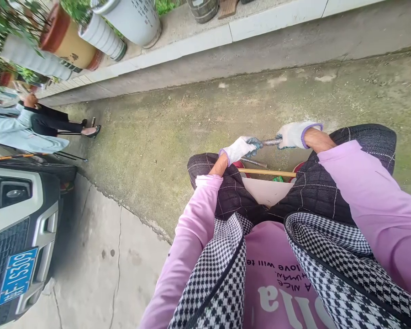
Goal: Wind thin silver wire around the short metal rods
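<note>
Above the gap between my knees, a short silvery rod with a ridged surface (271, 142) runs between my two gloved hands. My left hand (244, 148), in a white glove with bluish-grey fingers, is closed around its left end. The matching glove on my right hand (292, 135) wraps the right end. Just below lies a second grey rod (255, 162), partly hidden by my left hand and leg. A thin yellow stick (269, 172) spans the gap between my legs, above a pale flat surface (267, 191). A small green item (277, 178) shows beside the stick.
Mossy concrete ground (150, 137) surrounds me. A low tiled ledge (192, 48) with several potted plants (133, 20) runs ahead. At left are a parked white car (51, 219) and a person in a light blue coat (17, 130), near the ledge.
</note>
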Available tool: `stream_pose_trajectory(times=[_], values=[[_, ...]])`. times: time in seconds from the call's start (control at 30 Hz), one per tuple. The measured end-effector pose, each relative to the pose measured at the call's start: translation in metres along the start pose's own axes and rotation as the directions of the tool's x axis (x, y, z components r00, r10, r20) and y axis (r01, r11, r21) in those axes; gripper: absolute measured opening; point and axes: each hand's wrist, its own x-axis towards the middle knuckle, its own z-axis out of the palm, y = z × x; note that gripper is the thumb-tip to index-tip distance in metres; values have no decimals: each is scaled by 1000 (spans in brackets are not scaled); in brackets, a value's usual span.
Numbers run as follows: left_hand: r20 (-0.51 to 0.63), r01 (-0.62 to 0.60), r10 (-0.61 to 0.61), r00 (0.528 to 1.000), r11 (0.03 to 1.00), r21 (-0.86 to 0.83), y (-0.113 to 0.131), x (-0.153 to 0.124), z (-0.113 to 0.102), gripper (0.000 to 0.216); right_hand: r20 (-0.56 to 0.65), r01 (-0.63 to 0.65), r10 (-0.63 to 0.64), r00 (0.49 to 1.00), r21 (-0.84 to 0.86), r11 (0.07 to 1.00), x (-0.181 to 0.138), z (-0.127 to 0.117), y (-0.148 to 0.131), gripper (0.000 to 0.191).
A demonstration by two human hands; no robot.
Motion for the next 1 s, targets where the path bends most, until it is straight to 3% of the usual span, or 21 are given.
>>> stream_pose_trajectory(times=[0.1,0.2,0.3,0.37,0.43,0.63,0.83,0.93,1.0], values=[[11,22,-22,1000,1000,-18,3,-3,1,21,-40,-97,94,995,-63,993,2,-4,-3,31],[-29,39,-39,999,999,-24,12,-6,-2,20,-105,-78,77,991,-2,997,1,-4,-9,19],[-62,59,-63,996,996,-59,21,-9,-6,21,-98,12,17,995,289,957,-6,0,-14,34],[-54,40,-47,997,992,-118,24,-10,-7,23,-62,86,-64,996,521,849,-13,2,-16,49],[-38,18,-24,999,987,-162,25,-11,-8,26,-27,125,-140,990,634,763,-21,2,-17,57],[-60,38,-52,997,975,-220,17,-11,-7,16,37,186,-272,962,643,743,-33,4,-17,55],[47,-33,57,997,909,-416,9,-12,-11,30,25,225,-378,925,767,601,-33,13,-8,66],[-15,-24,20,1000,902,-432,10,-10,-10,23,-11,248,-347,938,720,648,-26,15,-9,65],[-89,-30,-11,996,895,-444,12,-8,-9,29,-91,212,-199,976,630,747,-18,15,-14,51]])
